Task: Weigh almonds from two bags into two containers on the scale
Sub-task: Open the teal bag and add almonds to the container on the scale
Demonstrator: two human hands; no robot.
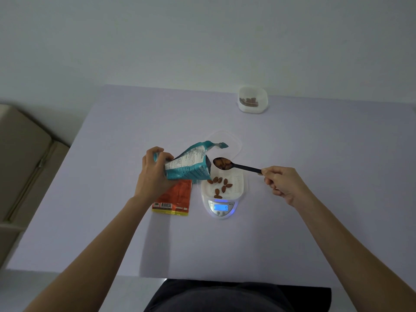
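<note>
Brown almonds [219, 184] loose in a white container [238, 183] atop the scale [221, 208], display at 9. More heaped on a black spoon [238, 165] just above, handle pinched by fingers of the right hand [283, 183]. Tilted teal bag [186, 165] clamped in curled fingers of the left hand [153, 174]; red bag [175, 197] flat on the counter [135, 233].

A pale lilac table [108, 221] lies under both grips and runs on well beyond them to a plain, off-white wall [202, 34], which it meets. Well to the left of the grips, past the table's edge and lower than it, stands a beige cushioned seat [22, 158] with a seam between its pads. The light is dim and even; soft shadows [153, 244] fall on the table nearer than the grips.
</note>
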